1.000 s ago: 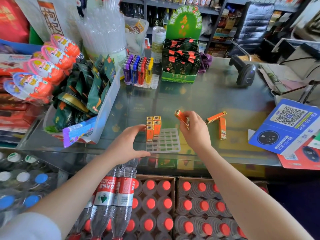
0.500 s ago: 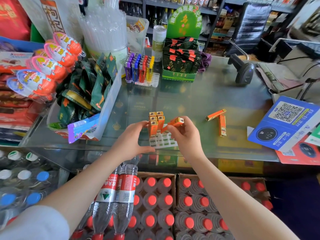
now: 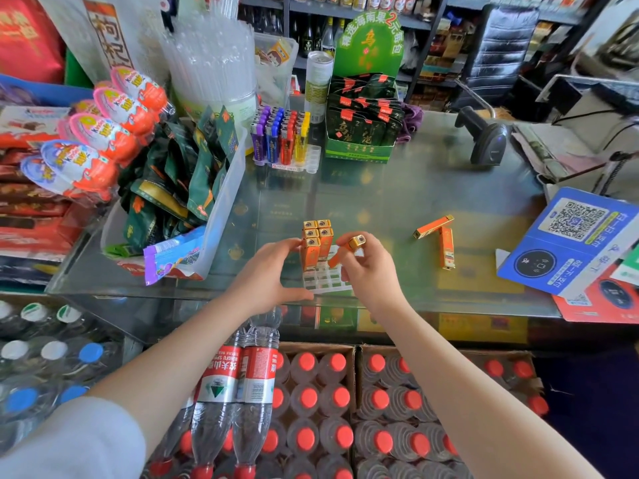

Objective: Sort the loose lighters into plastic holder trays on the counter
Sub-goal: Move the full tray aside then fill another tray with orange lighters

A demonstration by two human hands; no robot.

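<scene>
A clear plastic holder tray (image 3: 323, 280) lies on the glass counter near its front edge. Several orange lighters (image 3: 316, 242) stand upright in its far left corner. My left hand (image 3: 268, 274) rests against the tray's left side, fingertips touching the standing lighters. My right hand (image 3: 368, 267) pinches one orange lighter (image 3: 347, 250), tilted, its gold cap up, just right of the standing ones and over the tray. Two loose orange lighters (image 3: 439, 236) lie on the counter to the right.
A second tray of coloured lighters (image 3: 281, 138) stands at the back. A bin of green snack packets (image 3: 193, 188) sits left, a green display box (image 3: 361, 133) behind, a barcode scanner (image 3: 484, 136) back right, blue QR card (image 3: 574, 243) right. Bottled water below the counter.
My right hand has carried the orange lighter left from beside the tray to over it, turning it more upright next to the standing lighters. My left hand stays at the tray's left side.
</scene>
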